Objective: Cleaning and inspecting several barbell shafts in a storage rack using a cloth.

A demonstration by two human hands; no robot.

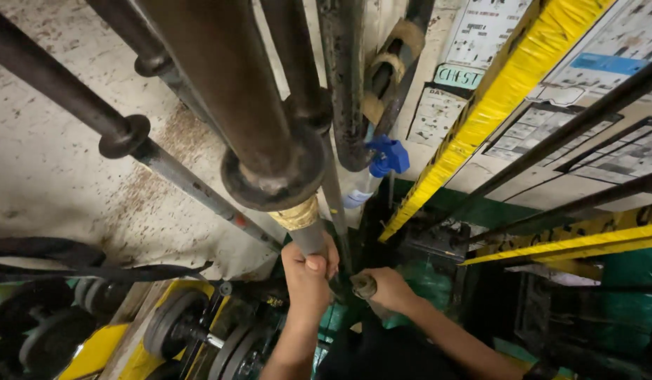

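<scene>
Several long rusty barbell bars lean upright against a stained wall, seen from close up. My left hand is wrapped around the shaft of the nearest thick barbell bar, just below its collar and a band of tan tape. My right hand grips the end of a thinner dark bar beside it, low down near the floor. Both forearms reach in from the bottom of the view.
More bars lean at the left. A blue spray bottle hangs behind the bars. A yellow-taped frame slants at the right, with paper charts on the wall. Weight plates and dumbbells sit at lower left.
</scene>
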